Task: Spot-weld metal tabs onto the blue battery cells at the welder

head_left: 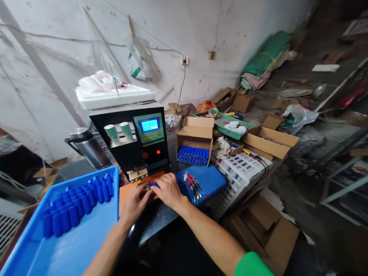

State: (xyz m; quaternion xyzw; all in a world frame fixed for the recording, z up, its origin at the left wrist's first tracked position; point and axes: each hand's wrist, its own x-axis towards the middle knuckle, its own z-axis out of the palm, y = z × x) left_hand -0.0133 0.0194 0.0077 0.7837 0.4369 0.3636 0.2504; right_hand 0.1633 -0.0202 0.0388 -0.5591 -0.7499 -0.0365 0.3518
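Note:
Both of my hands meet on an orange work surface (126,189) right in front of a black spot-welding machine (135,142) with a lit blue screen. My left hand (135,201) and my right hand (168,189) have their fingers curled together around a small blue item (153,185), mostly hidden between them. A bundle of red-and-white wires (194,184) lies on a blue pad (207,182) just right of my right hand.
A blue tray (86,245) holding several blue cylindrical cells (77,203) sits at my left. A cardboard box of blue cells (194,153) stands behind the pad. A steel kettle (86,145), white crates (241,168), cardboard boxes and floor clutter surround the bench.

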